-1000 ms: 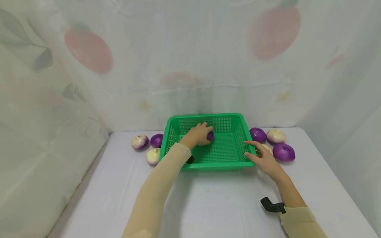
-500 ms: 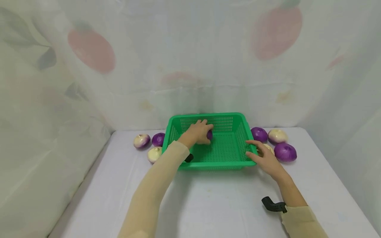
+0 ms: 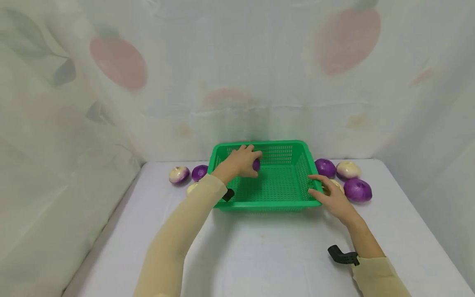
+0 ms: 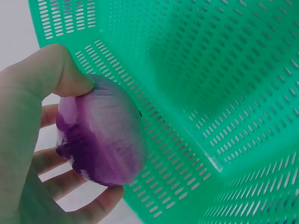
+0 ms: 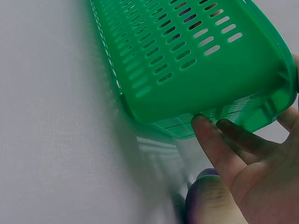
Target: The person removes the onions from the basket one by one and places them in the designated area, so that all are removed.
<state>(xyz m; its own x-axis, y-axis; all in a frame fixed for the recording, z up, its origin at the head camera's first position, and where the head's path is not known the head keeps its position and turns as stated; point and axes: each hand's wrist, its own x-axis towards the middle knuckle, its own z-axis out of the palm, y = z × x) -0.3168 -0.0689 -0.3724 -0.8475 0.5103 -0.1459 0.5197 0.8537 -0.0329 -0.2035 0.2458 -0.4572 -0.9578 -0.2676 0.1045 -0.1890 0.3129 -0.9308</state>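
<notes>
My left hand (image 3: 241,161) is over the left part of a green plastic basket (image 3: 274,204), holding a purple onion (image 4: 105,135) between thumb and curled fingers. In the left wrist view the onion overlaps the slotted basket wall (image 4: 163,158), pale streaks showing on its side. At the basket's right side, my right hand (image 3: 334,201) grips the front corner, thumb and index finger over the rim. Seen from the right wrist, fingertips (image 5: 202,122) press against the outside of that wall. A pale onion (image 5: 215,203) sits just below this hand, mostly hidden by it in the head view.
Right of the basket lie two purple onions, one nearer (image 3: 358,190) and one farther (image 3: 325,168), plus a cream onion (image 3: 348,169). Left of it are a cream-and-purple onion (image 3: 179,175), a purple onion (image 3: 199,172) and a half-hidden pale one (image 3: 191,188). A curtain (image 3: 237,74) hangs behind.
My left hand has moved left and up with the onion, toward the basket's left side. The right hand stays at the basket's right rim. The head view has shifted slightly.
</notes>
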